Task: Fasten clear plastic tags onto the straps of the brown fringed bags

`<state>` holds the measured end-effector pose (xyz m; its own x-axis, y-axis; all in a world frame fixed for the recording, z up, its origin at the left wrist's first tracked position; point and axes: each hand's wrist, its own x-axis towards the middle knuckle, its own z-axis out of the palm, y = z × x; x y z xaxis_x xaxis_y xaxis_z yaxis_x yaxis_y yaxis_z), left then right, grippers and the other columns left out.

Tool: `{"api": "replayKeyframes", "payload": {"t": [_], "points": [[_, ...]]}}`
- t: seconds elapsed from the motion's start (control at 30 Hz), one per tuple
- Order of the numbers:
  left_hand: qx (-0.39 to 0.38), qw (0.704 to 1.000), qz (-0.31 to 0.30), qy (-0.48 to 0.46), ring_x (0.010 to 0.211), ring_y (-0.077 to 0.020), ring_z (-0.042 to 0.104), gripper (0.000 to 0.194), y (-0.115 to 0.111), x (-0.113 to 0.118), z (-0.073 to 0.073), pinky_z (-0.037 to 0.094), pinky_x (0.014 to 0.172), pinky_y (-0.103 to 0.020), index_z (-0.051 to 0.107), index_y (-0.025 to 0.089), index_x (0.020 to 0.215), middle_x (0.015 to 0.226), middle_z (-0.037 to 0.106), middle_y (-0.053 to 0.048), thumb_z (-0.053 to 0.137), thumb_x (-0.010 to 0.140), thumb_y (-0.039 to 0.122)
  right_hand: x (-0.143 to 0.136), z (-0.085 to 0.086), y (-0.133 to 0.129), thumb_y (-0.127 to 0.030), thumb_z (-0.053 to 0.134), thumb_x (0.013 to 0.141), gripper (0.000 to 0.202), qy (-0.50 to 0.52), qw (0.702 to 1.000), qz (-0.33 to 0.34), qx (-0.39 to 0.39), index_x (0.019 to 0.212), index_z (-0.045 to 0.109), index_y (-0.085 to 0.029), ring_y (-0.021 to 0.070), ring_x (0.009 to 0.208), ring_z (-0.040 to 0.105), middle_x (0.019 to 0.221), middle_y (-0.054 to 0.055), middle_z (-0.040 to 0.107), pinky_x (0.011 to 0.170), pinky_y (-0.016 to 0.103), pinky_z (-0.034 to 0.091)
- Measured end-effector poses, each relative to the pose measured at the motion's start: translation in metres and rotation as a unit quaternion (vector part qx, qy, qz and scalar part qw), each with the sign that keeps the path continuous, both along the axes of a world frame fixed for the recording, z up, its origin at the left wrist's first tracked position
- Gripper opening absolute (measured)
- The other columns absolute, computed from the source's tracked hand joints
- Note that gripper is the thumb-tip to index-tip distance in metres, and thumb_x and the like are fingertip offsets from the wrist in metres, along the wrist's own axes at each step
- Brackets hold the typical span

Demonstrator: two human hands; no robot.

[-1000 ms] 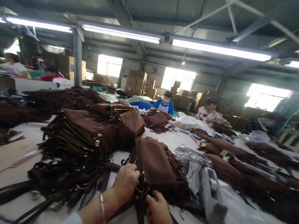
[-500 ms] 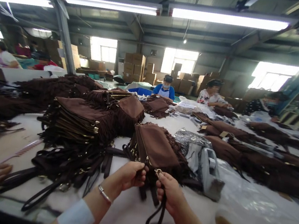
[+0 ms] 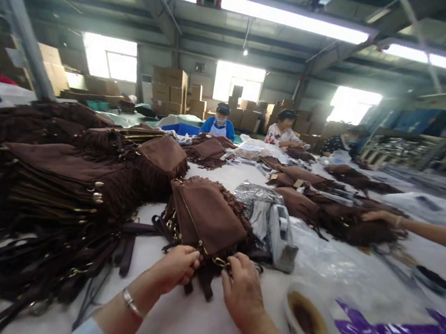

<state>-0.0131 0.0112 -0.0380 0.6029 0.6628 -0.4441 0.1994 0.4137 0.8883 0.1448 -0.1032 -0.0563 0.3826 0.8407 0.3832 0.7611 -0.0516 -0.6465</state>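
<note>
My left hand (image 3: 179, 267) pinches the near corner of the brown bag (image 3: 212, 216), fingers curled nearly closed. My right hand (image 3: 242, 290), half-curled, has fingertips on the metal clip (image 3: 219, 261) just beside it. The tape dispenser (image 3: 282, 240) sits to the bag's right.

1. Three windows (image 3: 239, 83) are seen.
2. At least four people (image 3: 219, 125) are spotted.
3. One left hand (image 3: 177, 266), one right hand (image 3: 244, 288) are shown.
4. One bracelet (image 3: 132, 304), one bowl (image 3: 309, 317), one tape dispenser (image 3: 282, 237) are counted.
5. Brown bags (image 3: 208, 216): too heaped to be counted!
</note>
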Motion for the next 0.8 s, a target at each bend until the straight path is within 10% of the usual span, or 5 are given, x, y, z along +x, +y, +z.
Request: {"api": "replayKeyframes", "payload": {"t": [0.27, 0.43, 0.6, 0.8], "points": [[0.166, 0.981, 0.037, 0.092, 0.039, -0.0083, 0.027, 0.056, -0.016, -0.001, -0.021, 0.018, 0.041, -0.023, 0.055, 0.017, 0.069, 0.043, 0.036, 0.007, 0.051, 0.067, 0.073, -0.005, 0.04, -0.035, -0.011, 0.054, 0.081, 0.025, -0.039, 0.992, 0.095, 0.079, 0.103, 0.062, -0.019, 0.0221, 0.102, 0.058, 0.105, 0.01, 0.063, 0.093, 0.036, 0.048], [0.224, 0.966, 0.033, 0.123, 0.041, -0.0124, 0.035, 0.063, -0.009, -0.001, -0.038, 0.025, 0.044, -0.024, 0.058, 0.017, 0.069, 0.043, 0.045, 0.003, 0.047, 0.066, 0.079, 0.092, 0.032, -0.085, -0.017, 0.05, 0.086, 0.021, -0.092, 0.99, -0.097, 0.049, 0.101, 0.064, -0.018, 0.0223, 0.094, 0.063, 0.098, 0.01, 0.068, 0.088, 0.035, 0.049], [0.175, 0.976, 0.107, 0.074, 0.043, -0.0126, 0.039, 0.057, -0.019, 0.008, -0.033, 0.027, 0.043, -0.023, 0.056, 0.019, 0.067, 0.045, 0.042, 0.005, 0.06, 0.059, 0.076, 0.217, 0.016, -0.133, -0.017, 0.044, 0.088, 0.027, -0.115, 0.933, -0.307, -0.151, 0.101, 0.068, -0.014, 0.0219, 0.1, 0.064, 0.105, 0.012, 0.07, 0.09, 0.03, 0.047], [0.135, 0.979, 0.126, 0.087, 0.036, -0.0109, 0.033, 0.061, -0.023, 0.014, -0.026, 0.022, 0.038, -0.023, 0.056, 0.019, 0.067, 0.042, 0.032, 0.008, 0.065, 0.051, 0.077, 0.276, 0.01, -0.112, -0.025, 0.055, 0.092, 0.018, -0.12, 0.924, -0.279, -0.232, 0.097, 0.068, -0.014, 0.0182, 0.092, 0.066, 0.1, 0.009, 0.071, 0.084, 0.032, 0.051]]}}
